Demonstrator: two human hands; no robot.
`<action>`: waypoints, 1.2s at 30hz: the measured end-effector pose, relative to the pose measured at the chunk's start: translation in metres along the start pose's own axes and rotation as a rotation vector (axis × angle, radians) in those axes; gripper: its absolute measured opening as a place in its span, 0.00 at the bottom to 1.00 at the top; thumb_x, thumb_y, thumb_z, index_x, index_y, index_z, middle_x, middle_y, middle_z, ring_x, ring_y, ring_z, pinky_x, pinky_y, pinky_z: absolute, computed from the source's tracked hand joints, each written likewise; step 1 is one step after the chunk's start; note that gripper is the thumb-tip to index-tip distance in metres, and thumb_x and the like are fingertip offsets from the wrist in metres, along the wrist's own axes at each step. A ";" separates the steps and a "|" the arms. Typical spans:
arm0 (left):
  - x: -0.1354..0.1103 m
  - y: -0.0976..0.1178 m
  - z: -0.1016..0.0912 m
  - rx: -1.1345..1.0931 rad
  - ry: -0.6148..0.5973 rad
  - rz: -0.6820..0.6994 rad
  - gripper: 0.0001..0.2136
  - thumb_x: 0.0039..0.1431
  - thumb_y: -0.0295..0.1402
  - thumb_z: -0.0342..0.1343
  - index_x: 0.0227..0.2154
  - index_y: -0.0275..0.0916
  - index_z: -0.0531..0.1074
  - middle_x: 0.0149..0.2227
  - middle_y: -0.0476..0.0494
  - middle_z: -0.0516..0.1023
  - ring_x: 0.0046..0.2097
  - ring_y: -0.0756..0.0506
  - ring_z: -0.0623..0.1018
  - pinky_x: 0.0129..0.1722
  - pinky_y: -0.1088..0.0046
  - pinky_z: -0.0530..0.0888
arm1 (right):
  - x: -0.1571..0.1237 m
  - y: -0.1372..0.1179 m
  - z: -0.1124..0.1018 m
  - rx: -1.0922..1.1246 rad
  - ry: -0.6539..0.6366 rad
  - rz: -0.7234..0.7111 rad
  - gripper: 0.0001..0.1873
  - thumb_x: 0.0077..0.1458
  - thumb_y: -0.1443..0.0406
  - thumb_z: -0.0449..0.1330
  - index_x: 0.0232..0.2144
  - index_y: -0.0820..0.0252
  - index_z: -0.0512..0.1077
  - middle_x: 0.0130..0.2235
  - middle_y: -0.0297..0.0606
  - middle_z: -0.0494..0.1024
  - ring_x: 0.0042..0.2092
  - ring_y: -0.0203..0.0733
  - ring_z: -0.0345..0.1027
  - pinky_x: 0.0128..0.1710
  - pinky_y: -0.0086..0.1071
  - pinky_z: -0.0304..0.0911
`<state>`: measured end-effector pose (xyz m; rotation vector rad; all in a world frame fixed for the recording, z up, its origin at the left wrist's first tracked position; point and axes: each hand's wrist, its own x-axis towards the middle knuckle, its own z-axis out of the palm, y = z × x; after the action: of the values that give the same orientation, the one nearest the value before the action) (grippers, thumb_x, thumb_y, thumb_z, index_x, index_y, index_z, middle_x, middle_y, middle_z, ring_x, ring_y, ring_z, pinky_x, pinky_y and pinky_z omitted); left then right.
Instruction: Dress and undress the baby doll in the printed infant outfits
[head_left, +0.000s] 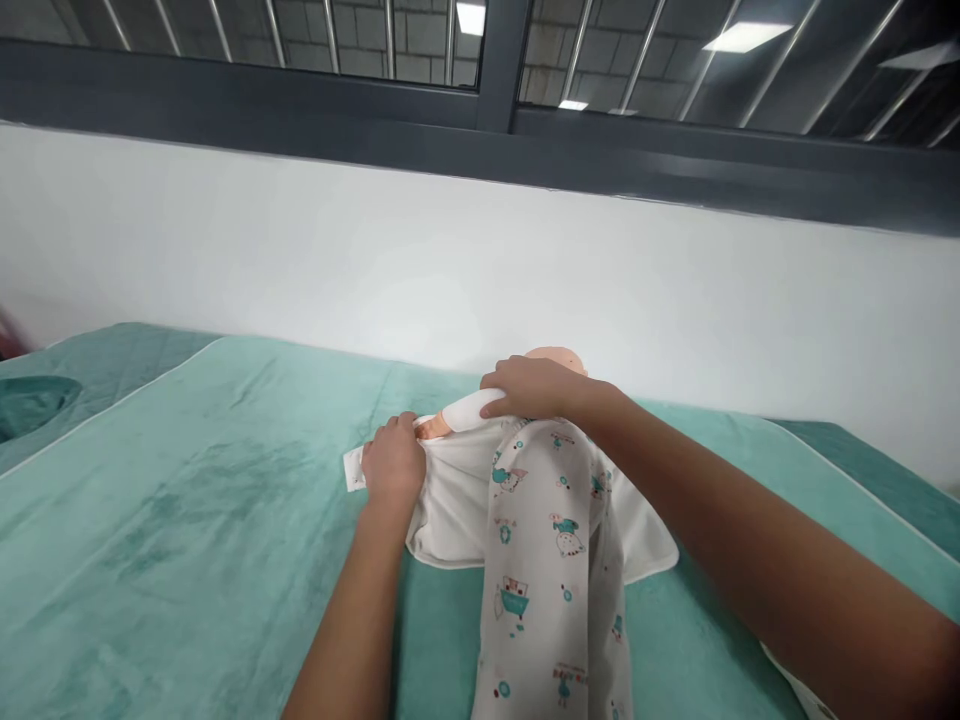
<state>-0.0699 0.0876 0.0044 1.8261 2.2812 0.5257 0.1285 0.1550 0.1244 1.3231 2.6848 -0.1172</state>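
A baby doll (pixel 559 358) lies on a teal blanket (pixel 187 520), dressed in white clothes. Its legs, in white printed trousers (pixel 551 560), point toward me. My left hand (pixel 392 462) is closed on the white garment's (pixel 457 500) edge by the doll's arm, beside a small white tab. My right hand (pixel 536 388) is wrapped over the doll's white-sleeved upper arm (pixel 465 410), near its head. Most of the doll's head is hidden behind my right hand.
The blanket covers a wide padded surface running left and right. A white wall (pixel 480 270) rises close behind the doll, with a dark window frame (pixel 495 110) above. A darker teal fold (pixel 34 400) lies at the far left.
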 end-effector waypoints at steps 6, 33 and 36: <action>-0.002 0.004 -0.009 0.005 0.111 0.162 0.28 0.58 0.25 0.46 0.63 0.38 0.52 0.57 0.34 0.68 0.55 0.36 0.70 0.48 0.58 0.68 | 0.000 -0.009 0.004 0.057 0.034 -0.022 0.22 0.56 0.46 0.53 0.43 0.51 0.73 0.42 0.41 0.75 0.42 0.48 0.68 0.33 0.35 0.56; -0.002 -0.001 -0.012 0.180 -0.021 0.159 0.24 0.52 0.20 0.45 0.50 0.42 0.71 0.51 0.37 0.73 0.53 0.36 0.72 0.52 0.56 0.66 | -0.119 0.055 0.152 0.291 0.693 0.673 0.19 0.57 0.67 0.47 0.48 0.54 0.71 0.47 0.39 0.78 0.46 0.50 0.71 0.42 0.39 0.62; -0.012 0.013 -0.020 0.113 0.059 0.195 0.27 0.51 0.19 0.45 0.56 0.37 0.65 0.58 0.35 0.66 0.59 0.35 0.66 0.56 0.56 0.65 | -0.117 0.056 0.152 0.336 0.681 0.689 0.19 0.59 0.65 0.48 0.49 0.55 0.70 0.46 0.40 0.78 0.47 0.50 0.70 0.41 0.37 0.60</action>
<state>-0.0619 0.0756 0.0267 2.1296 2.2244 0.4938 0.2577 0.0767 -0.0060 2.7289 2.5294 -0.0392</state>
